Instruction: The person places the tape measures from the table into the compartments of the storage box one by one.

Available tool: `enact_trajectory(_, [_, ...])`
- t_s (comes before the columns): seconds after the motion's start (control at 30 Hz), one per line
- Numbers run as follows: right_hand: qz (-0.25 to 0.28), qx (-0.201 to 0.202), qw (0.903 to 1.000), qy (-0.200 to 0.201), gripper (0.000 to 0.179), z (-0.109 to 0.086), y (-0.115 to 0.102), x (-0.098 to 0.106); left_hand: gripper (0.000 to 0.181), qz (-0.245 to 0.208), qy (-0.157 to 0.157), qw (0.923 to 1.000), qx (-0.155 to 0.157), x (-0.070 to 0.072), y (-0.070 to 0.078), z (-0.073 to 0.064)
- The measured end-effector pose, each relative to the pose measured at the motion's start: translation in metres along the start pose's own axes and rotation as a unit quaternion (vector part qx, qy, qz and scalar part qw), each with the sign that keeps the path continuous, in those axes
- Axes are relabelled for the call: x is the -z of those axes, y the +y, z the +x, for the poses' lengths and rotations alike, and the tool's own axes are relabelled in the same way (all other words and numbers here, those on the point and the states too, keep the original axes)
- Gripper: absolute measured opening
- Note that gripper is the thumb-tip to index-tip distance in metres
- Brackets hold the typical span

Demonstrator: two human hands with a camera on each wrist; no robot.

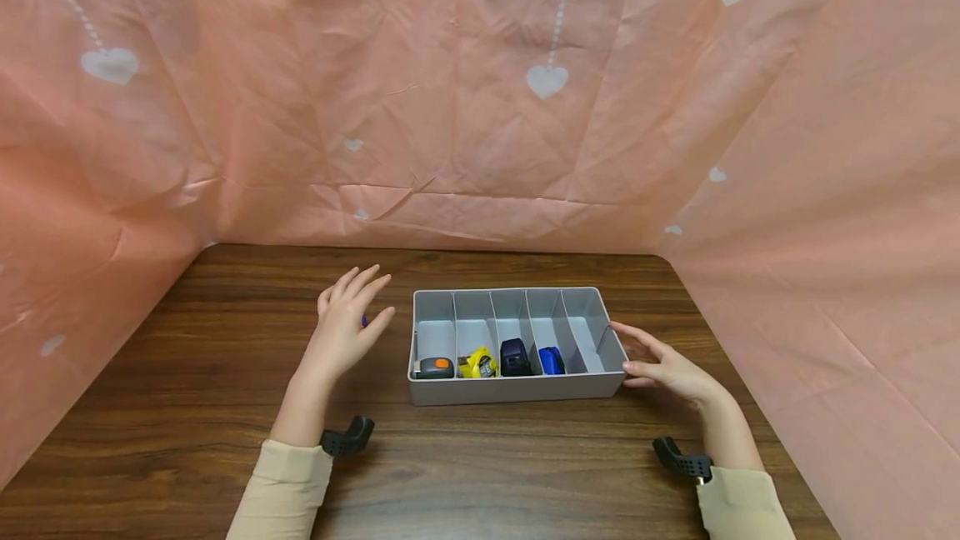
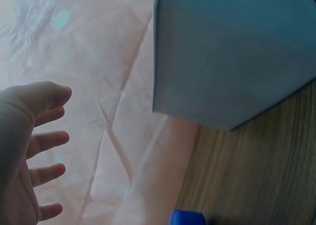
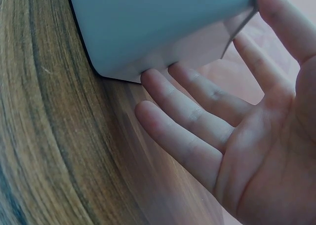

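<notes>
A grey tray with upright dividers stands on the table. Along its near side lie a dark grey tape measure with an orange button, a yellow tape measure, a black tape measure and a blue tape measure, each in its own compartment. My right hand touches the tray's right end, fingers extended along the end wall. To the left of the tray, my left hand has its fingers spread and holds nothing. Mostly hidden behind it is a small blue object.
The brown wooden table runs back to a pink cloth with white hearts, which also hangs at both sides. Black camera mounts sit on the left wrist and the right wrist, below beige sleeves.
</notes>
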State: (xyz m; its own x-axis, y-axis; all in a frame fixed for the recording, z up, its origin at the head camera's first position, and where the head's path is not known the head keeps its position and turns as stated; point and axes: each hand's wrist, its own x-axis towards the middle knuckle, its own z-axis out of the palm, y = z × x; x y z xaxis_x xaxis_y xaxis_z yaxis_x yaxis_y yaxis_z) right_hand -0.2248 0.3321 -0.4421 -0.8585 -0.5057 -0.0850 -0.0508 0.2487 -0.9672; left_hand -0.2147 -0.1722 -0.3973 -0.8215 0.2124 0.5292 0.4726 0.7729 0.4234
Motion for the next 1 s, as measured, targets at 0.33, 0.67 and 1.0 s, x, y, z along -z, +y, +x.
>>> enact_trajectory(0.33, [0.000,-0.002,1.0000,0.001,0.064,0.000,-0.001,0.000,0.048,0.004,0.004,0.9994,0.033,-0.003,-0.016,-0.003])
enact_trajectory(0.67, [0.000,-0.003,1.0000,0.002,0.064,-0.001,-0.001,-0.001,0.048,0.012,0.000,0.9979,0.063,-0.006,-0.026,-0.006])
enact_trajectory(1.0, [0.000,0.004,1.0000,0.001,0.064,0.000,0.001,0.000,0.051,0.019,-0.022,0.9952,0.094,-0.007,-0.037,-0.009])
